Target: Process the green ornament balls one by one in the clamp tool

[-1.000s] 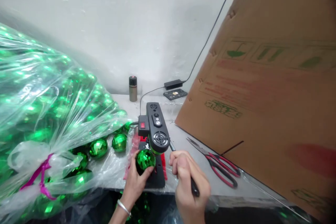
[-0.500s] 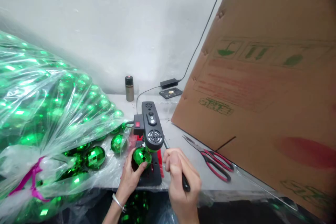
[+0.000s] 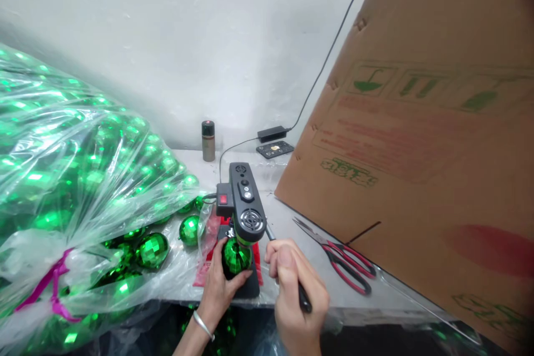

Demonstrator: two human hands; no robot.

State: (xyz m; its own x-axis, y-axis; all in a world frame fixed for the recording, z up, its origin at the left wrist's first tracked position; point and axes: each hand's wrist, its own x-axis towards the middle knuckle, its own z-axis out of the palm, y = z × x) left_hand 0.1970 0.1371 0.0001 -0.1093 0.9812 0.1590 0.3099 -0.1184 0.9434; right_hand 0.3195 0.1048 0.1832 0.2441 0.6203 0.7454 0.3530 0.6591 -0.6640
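Since a moment ago, your left hand [image 3: 221, 288] has resettled the faceted shiny green plastic ball [image 3: 236, 256] on the desk [image 3: 292, 233], directly beneath the small black press's head [image 3: 249, 217]. That grip cups the ball from the left, while your right hand [image 3: 298, 295], just to its right, is clenched around the press's black lever handle [image 3: 303, 300].

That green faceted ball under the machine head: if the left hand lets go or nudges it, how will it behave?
The green ball is round, so it would probably roll off the black base once the left hand releases it. Its glossy mirrored facets suggest a slick surface that could slip between fingers. It looks like a thin hollow ornament, likely light and crushable, though that can't be confirmed.
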